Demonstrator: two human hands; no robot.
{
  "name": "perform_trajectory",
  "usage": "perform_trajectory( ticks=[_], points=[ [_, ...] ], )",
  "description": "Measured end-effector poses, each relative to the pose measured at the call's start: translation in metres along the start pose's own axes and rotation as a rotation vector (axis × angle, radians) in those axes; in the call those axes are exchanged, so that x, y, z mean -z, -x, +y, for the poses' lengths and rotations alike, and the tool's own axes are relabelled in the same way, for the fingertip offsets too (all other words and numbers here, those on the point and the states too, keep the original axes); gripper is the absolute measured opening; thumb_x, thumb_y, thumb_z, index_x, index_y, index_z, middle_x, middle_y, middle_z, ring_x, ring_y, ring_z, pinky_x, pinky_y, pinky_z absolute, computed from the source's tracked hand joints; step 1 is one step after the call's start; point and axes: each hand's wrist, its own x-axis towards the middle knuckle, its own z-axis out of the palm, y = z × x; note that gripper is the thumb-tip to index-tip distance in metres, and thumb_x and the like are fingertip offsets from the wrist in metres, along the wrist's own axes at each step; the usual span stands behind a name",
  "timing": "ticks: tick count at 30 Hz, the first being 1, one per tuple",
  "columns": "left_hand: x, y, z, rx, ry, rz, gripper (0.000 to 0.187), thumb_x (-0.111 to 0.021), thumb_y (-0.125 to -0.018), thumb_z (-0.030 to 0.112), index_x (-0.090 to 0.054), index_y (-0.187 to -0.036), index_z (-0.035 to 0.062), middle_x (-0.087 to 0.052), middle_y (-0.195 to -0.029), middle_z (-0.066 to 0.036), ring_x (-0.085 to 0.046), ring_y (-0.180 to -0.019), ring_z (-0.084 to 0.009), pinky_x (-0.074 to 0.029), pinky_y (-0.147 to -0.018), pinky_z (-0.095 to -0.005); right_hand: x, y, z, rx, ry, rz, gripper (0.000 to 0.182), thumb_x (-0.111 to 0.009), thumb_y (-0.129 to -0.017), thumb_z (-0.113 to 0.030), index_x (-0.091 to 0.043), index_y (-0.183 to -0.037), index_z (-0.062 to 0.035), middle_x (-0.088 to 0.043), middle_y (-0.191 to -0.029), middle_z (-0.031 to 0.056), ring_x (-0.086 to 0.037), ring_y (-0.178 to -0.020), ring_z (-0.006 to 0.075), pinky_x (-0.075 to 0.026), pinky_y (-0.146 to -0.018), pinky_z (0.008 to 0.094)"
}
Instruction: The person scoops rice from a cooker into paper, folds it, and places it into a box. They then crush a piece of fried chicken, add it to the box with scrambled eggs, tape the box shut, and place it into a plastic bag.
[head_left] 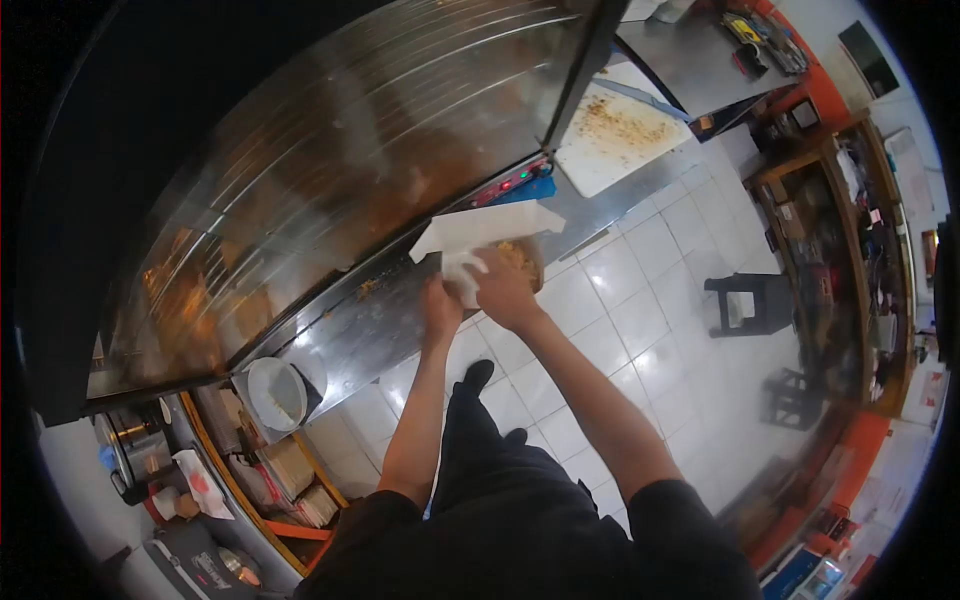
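Observation:
A box with a raised white lid (487,226) is at the edge of the steel counter, with brownish food (520,260) showing inside. My left hand (441,303) is closed on the left side of the box. My right hand (500,288) lies over the near part of the box, beside the food. Its fingers are partly lost against something white, and what they hold, if anything, is too blurred to tell.
Behind the counter (375,325) stands a glass-fronted cabinet (340,150). A white cutting board (620,130) with crumbs and a knife (643,98) lies at the upper right. A round container (277,393) sits lower left. A dark stool (750,304) stands on the tiled floor.

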Motion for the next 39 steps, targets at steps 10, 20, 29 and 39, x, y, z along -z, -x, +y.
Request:
perform_trajectory(
  ticks=[10,20,29,39],
  points=[
    [-0.051,0.069,0.055,-0.333,-0.183,0.086,0.021,-0.047,-0.098,0.009,-0.061,-0.094,-0.0062,-0.06,-0.095,-0.028,-0.056,-0.093,-0.047,-0.044,-0.084,-0.0518,0.014,0.223,0.072,-1.064,-1.319,0.234,0.071,-0.054,-0.1,-0.05,-0.029,-0.148,-0.0055,-0.059,-0.12,0.0166,-0.061,-0.112,0.0248,-0.058,-0.08,0.0412],
    [-0.293,0.359,0.236,-0.103,0.297,-0.424,0.057,-0.039,-0.107,0.043,-0.042,-0.143,-0.0007,-0.047,-0.144,-0.02,-0.047,-0.132,-0.0314,-0.036,-0.11,-0.0421,0.335,0.579,0.013,-1.147,-0.855,0.807,0.045,-0.049,-0.104,-0.039,-0.043,-0.118,0.003,-0.064,-0.1,0.0212,-0.067,-0.083,0.0284,-0.053,-0.069,0.04],
    [-0.534,0.693,0.5,0.284,0.8,-1.296,0.071,-0.03,-0.103,0.061,-0.035,-0.151,0.0088,-0.043,-0.151,-0.007,-0.043,-0.138,-0.0262,-0.035,-0.115,-0.0411,0.567,0.95,0.004,-1.29,-0.299,1.041,0.042,-0.05,-0.104,-0.034,-0.045,-0.119,0.004,-0.065,-0.109,0.0271,-0.066,-0.097,0.0388,-0.052,-0.082,0.0442],
    [-0.795,1.03,0.646,0.336,0.464,-1.816,0.07,-0.032,-0.104,0.059,-0.039,-0.148,0.0052,-0.051,-0.144,-0.011,-0.052,-0.13,-0.0274,-0.042,-0.111,-0.0425,0.667,1.345,0.008,-1.642,-0.38,1.26,0.052,-0.052,-0.102,-0.042,-0.044,-0.128,0.0024,-0.066,-0.115,0.0217,-0.065,-0.093,0.0267,-0.052,-0.081,0.0404]
  ],
)
